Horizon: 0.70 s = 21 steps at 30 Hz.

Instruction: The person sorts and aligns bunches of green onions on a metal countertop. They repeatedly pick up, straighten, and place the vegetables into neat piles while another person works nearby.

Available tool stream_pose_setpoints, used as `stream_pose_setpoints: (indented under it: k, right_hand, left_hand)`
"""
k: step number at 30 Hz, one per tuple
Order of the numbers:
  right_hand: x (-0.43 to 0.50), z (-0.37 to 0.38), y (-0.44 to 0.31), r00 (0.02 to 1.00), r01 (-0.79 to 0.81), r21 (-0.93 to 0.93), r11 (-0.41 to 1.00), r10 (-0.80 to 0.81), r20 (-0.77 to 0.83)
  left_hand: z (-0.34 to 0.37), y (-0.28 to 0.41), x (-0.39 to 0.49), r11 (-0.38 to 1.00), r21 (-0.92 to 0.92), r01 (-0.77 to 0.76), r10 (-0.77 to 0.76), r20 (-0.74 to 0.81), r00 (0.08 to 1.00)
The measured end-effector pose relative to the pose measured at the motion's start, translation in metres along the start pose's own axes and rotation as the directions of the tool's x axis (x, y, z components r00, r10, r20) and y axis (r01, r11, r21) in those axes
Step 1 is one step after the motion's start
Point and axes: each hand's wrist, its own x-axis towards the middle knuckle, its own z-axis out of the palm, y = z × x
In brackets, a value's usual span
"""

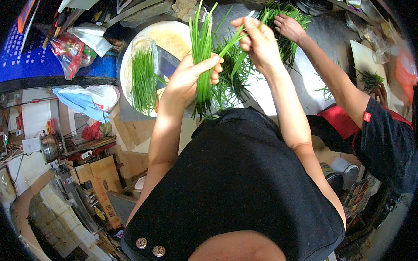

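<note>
Upright in my left hand point(185, 73) is a bunch of green garlic chives point(201, 43), gripped around its middle with the thumb across it. My right hand point(259, 40) is to the right of it and pinches a few chive stalks point(232, 45) between thumb and fingers. Loose chives point(228, 89) lie scattered on the steel table point(306, 73) beneath and between my hands. On the left, a round chopping board point(173, 29) bears a neat bundle of chives point(142, 79). Beside that bundle lies a dark flat blade, apparently a cleaver point(167, 60), partly hidden by my left hand.
A co-worker's hand point(290, 27) reaches in from the right onto a thick heap of chives point(294, 11). At far right, a small chive bunch point(369, 79) is by a pale board point(361, 55). Plastic bags point(74, 54) hang at left, above a cardboard box point(101, 179).
</note>
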Motion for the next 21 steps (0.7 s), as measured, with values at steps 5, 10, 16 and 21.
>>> stream_pose_setpoints:
  k: [5,10,16,21]
  right_hand:
    - [0.008,-0.025,-0.010,0.992,0.125,0.272,0.954,-0.116,-0.048]
    - [0.012,-0.031,-0.020,0.975,0.210,0.245,0.946,-0.186,-0.119]
    - [0.004,-0.050,-0.043,0.986,0.011,0.702,0.712,-0.123,0.110]
    - [0.000,-0.067,-0.054,0.978,0.046,0.822,0.567,-0.192,0.078]
  left_hand:
    - [-0.005,0.000,-0.006,0.998,0.053,-0.042,0.041,0.022,0.999]
    - [-0.003,0.000,-0.006,0.995,0.086,-0.059,0.058,0.017,0.998]
    - [-0.004,0.001,-0.005,0.994,0.067,-0.089,0.088,0.015,0.996]
    - [-0.016,-0.004,0.001,0.987,-0.011,-0.158,0.157,-0.066,0.985]
